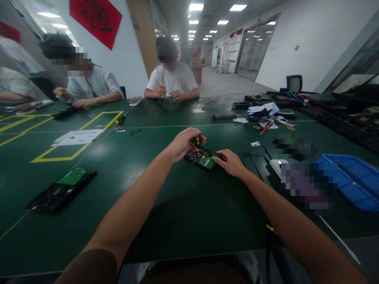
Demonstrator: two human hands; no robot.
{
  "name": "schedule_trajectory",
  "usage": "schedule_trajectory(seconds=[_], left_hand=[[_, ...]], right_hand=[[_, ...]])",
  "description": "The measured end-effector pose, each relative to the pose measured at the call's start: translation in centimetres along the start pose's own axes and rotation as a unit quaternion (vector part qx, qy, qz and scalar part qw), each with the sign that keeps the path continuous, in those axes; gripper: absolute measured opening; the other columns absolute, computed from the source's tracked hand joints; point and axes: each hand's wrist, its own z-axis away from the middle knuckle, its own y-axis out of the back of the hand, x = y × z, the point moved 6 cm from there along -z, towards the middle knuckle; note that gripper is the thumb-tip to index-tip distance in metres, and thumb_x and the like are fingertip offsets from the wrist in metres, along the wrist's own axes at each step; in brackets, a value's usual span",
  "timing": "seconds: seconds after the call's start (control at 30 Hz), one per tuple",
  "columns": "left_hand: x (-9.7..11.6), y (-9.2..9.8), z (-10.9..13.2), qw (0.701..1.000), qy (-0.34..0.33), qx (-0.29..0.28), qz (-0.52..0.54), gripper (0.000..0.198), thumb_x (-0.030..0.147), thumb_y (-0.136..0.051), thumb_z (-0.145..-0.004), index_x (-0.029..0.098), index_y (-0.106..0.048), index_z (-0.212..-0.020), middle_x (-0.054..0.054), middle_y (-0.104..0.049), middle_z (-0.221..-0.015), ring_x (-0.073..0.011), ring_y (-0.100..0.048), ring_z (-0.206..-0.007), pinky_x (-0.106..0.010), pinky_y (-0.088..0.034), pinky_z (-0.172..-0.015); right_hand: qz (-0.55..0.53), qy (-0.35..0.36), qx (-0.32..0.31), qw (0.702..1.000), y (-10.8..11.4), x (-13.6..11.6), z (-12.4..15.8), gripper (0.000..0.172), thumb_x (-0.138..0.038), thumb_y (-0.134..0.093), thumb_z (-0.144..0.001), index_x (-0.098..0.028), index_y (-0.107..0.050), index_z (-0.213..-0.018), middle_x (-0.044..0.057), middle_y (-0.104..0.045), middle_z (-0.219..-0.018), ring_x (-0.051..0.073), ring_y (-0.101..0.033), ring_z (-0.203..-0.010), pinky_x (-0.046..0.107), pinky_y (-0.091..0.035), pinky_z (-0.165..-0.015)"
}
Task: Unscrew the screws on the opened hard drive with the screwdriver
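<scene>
A hard drive (204, 157) with a green circuit board lies on the green table in front of me, circuit side up. My left hand (187, 144) is closed around a small screwdriver (198, 140) with a yellow and black handle. It stands roughly upright over the drive's far left part; its tip is hidden, so I cannot tell whether it touches a screw. With my right hand (230, 161) I grip the drive's right end, thumb on top by the board and fingers at the far edge.
Another drive in a black tray (62, 189) rests at left. Papers (77, 137) and a yellow-black screwdriver (122, 117) lie beyond it. On the right are a blue bin (352, 177), a red screwdriver (266, 127), gloves (263, 110) and cables. Two people (171, 81) sit opposite.
</scene>
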Motion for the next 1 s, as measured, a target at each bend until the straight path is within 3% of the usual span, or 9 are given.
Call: schedule_trajectory(seconds=[0.27, 0.47, 0.6, 0.77, 1.0], left_hand=[[0.3, 0.1, 0.1, 1.0, -0.001, -0.003, -0.021, 0.025, 0.034, -0.06, -0.089, 0.012, -0.07, -0.096, -0.01, -0.065, -0.091, -0.0185, -0.062, -0.087, -0.024, -0.049, -0.059], [0.3, -0.1, 0.2, 0.999, 0.022, -0.015, 0.025, 0.016, 0.029, -0.061, -0.088, 0.017, -0.065, -0.098, -0.009, -0.069, -0.09, -0.0217, -0.068, -0.089, -0.035, -0.059, -0.071], [0.7, -0.2, 0.2, 1.0, -0.005, -0.01, 0.015, 0.015, 0.028, -0.061, -0.09, 0.014, -0.067, -0.092, -0.01, -0.069, -0.093, -0.0212, -0.068, -0.093, -0.038, -0.061, -0.079], [1.1, -0.1, 0.3, 0.999, -0.047, -0.006, -0.019, 0.016, 0.024, -0.061, -0.091, 0.011, -0.071, -0.093, -0.012, -0.068, -0.095, -0.0192, -0.065, -0.093, -0.03, -0.06, -0.073], [0.9, 0.1, 0.1, 0.998, -0.042, -0.023, 0.031, 0.01, 0.021, -0.062, -0.092, 0.016, -0.068, -0.099, -0.008, -0.068, -0.095, -0.0193, -0.069, -0.093, -0.04, -0.061, -0.084]], right_hand=[[0.004, -0.002, 0.009, 1.0, 0.1, -0.1, 0.0, 0.038, -0.048, -0.063, -0.095, -0.019, -0.07, -0.118, 0.01, -0.067, -0.11, 0.02, -0.063, -0.088, 0.032, -0.048, -0.077], [0.006, 0.001, 0.003, 1.0, -0.1, 0.1, 0.0, 0.039, -0.05, -0.062, -0.096, -0.018, -0.071, -0.118, 0.01, -0.067, -0.111, 0.02, -0.062, -0.087, 0.032, -0.048, -0.077], [0.004, -0.001, 0.004, 1.0, -0.1, 0.1, 0.0, 0.04, -0.049, -0.063, -0.095, -0.018, -0.07, -0.119, 0.011, -0.067, -0.111, 0.019, -0.062, -0.087, 0.032, -0.048, -0.076], [0.0, 0.0, 0.004, 1.0, 0.0, 0.0, 0.0, 0.038, -0.048, -0.062, -0.096, -0.018, -0.071, -0.117, 0.01, -0.067, -0.109, 0.02, -0.062, -0.086, 0.033, -0.048, -0.076], [0.0, 0.003, 0.001, 1.0, -0.1, 0.1, 0.0, 0.04, -0.05, -0.061, -0.096, -0.019, -0.071, -0.118, 0.01, -0.067, -0.108, 0.02, -0.061, -0.085, 0.033, -0.048, -0.074]])
